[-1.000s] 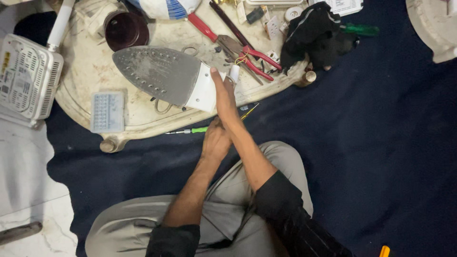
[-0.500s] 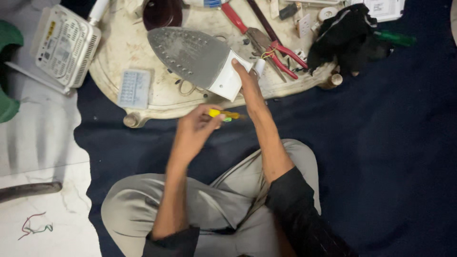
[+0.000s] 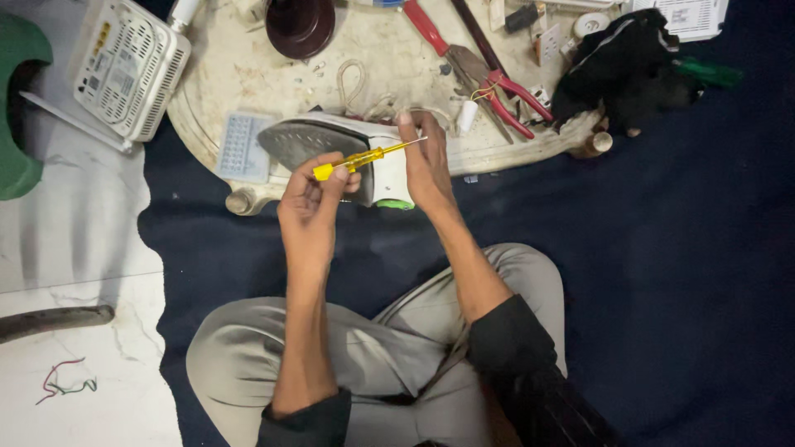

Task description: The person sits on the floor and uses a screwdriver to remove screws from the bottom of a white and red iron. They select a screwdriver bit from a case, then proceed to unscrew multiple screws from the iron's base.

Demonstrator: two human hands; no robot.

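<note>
My left hand [image 3: 310, 207] grips a small screwdriver with a yellow handle [image 3: 354, 160]; its thin metal shaft points right, toward my right hand. My right hand [image 3: 426, 161] holds the rear of a white clothes iron [image 3: 331, 149], which lies tipped on its side at the near edge of a round cream tray table [image 3: 248, 79], its grey soleplate facing left. The screwdriver tip sits just in front of my right fingers at the back end of the iron. Both forearms rise from my lap, over grey trousers.
On the tray table lie red-handled pliers [image 3: 505, 87], a red-handled tool [image 3: 426, 25], a dark round lid [image 3: 300, 25], a pale blue blister card [image 3: 243, 147] and a black cloth [image 3: 625, 66]. A white router box [image 3: 128, 66] sits left on pale floor; dark blue carpet surrounds me.
My left hand has picked the yellow screwdriver off the carpet and raised it to the iron. My right hand has turned the iron onto its side. The view has shifted left.
</note>
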